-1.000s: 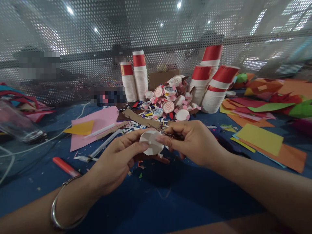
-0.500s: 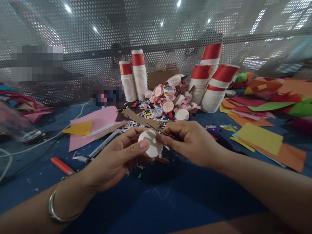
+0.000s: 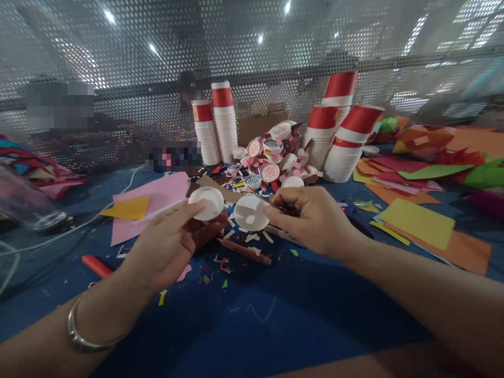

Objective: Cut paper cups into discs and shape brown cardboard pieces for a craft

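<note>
Between the thumb and fingers of my left hand (image 3: 173, 236) is a round white paper disc (image 3: 209, 203) with a raised rim. My right hand (image 3: 315, 220) pinches a second white disc (image 3: 251, 213) by its right edge, and a thin dark tool, partly hidden, also lies in its fingers. The two discs are apart, side by side above the blue table (image 3: 244, 336). Beyond them is a heap of discs with pink tabs, some with red or blue drawings (image 3: 270, 172). Paper scraps lie beneath the hands.
Stacked red and white paper cups (image 3: 226, 126) stand behind, with more (image 3: 344, 157) at the right. Coloured sheets (image 3: 421, 223) lie right, a pink sheet (image 3: 165, 189) left. Further left are a red marker (image 3: 96, 266), a clear glass (image 3: 35, 205) and a white cable.
The two discs, earlier together, are now apart. My left hand has moved left with one; my right hand keeps the other. The scraps below show more.
</note>
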`<state>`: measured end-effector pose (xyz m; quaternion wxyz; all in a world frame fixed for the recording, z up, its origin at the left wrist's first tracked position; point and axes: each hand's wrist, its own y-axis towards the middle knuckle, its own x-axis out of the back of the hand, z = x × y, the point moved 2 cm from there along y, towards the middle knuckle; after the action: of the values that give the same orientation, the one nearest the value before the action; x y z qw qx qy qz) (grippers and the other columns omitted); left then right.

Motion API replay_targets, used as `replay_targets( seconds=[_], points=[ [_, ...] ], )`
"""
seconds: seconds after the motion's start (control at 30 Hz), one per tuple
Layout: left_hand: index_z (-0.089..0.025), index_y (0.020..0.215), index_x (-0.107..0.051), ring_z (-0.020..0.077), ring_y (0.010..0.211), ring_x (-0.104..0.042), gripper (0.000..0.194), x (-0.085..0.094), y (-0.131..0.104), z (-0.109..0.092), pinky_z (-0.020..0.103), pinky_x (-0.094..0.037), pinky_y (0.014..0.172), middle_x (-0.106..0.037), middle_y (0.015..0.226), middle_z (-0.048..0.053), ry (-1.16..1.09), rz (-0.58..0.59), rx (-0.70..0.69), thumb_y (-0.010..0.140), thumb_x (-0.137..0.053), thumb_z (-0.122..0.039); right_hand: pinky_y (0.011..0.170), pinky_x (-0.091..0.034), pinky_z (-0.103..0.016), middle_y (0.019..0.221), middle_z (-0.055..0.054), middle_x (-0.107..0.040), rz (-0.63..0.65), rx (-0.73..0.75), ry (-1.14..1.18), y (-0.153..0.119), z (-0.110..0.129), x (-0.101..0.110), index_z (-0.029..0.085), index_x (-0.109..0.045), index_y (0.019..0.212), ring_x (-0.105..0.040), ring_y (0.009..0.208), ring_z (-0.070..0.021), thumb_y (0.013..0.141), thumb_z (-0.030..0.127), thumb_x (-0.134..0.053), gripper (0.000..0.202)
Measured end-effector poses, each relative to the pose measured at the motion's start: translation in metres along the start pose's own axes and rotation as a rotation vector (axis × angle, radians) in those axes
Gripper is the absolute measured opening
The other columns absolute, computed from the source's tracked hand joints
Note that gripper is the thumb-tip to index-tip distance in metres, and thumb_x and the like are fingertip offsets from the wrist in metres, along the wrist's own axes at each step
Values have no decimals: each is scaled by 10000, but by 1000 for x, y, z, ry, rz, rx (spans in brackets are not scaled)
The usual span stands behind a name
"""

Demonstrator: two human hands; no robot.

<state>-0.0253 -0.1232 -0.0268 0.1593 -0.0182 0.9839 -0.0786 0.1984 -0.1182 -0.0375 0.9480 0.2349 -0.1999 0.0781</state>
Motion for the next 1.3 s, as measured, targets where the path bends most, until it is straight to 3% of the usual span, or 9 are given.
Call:
replay_targets(
  seconds=[0.13,0.33,0.43,0.6,0.73,0.87,1.03,1.2,1.3],
  points=[
    [-140,1004,-760,228,882,-744,189,-3,-6,-1,371,-651,831,-782,962,110,23,-45,-78,972,-599,-234,477,-251,-236,556,68,-391,33,-6,-88,1,-1,-2,184,-483,610,-331,535,-71,817,185,-644,262],
    [-257,1045,-803,251,1201,-644,210,-12,-21,10,353,-494,1071,-756,1217,44,597,235,-459,972,-644,-373,503,-277,-236,562,63,-428,72,22,-55,-3,5,-9,171,-528,616,-350,556,-77,809,171,-645,226],
    [-258,1025,-801,219,1068,-690,220,-15,-22,10,328,-517,1005,-789,1098,26,790,330,-554,998,-597,-334,515,-304,-233,581,52,-479,83,14,-6,-5,5,-10,164,-567,647,-395,569,-82,837,228,-664,222],
    [-220,989,-788,232,912,-730,222,-18,-19,8,337,-581,839,-802,982,48,806,283,-531,981,-608,-350,474,-265,-231,586,57,-470,64,-21,110,-7,5,-10,159,-609,713,-363,538,-73,901,328,-689,265],
    [-216,941,-777,229,810,-751,178,-22,-21,11,347,-610,772,-794,936,48,668,311,-428,962,-650,-339,477,-283,-226,617,50,-505,93,-11,166,-8,7,-13,154,-635,744,-390,553,-75,875,318,-736,233],
    [-227,953,-779,228,857,-753,89,-23,-23,12,345,-617,820,-795,984,37,540,322,-402,909,-734,-289,533,-338,-228,649,35,-518,90,40,98,-9,8,-15,162,-580,724,-426,600,-89,884,295,-701,241],
    [-231,1151,-749,240,991,-738,299,-19,-25,13,321,-620,826,-780,1154,63,418,317,-423,860,-803,-275,523,-311,-234,615,52,-462,74,81,35,-10,9,-14,178,-527,685,-376,571,-82,858,225,-663,226],
    [-217,1167,-723,245,970,-740,427,-19,-26,12,331,-621,830,-781,1068,60,300,297,-288,770,-878,-228,518,-306,-231,618,55,-462,77,75,59,-10,11,-12,173,-547,693,-369,568,-78,849,202,-643,185],
    [-200,1147,-708,240,912,-757,386,-20,-25,14,362,-608,858,-757,1104,65,285,388,-147,793,-858,-235,520,-314,-226,621,55,-465,81,79,68,-9,12,-12,172,-543,693,-378,574,-78,856,222,-654,203]
  ],
)
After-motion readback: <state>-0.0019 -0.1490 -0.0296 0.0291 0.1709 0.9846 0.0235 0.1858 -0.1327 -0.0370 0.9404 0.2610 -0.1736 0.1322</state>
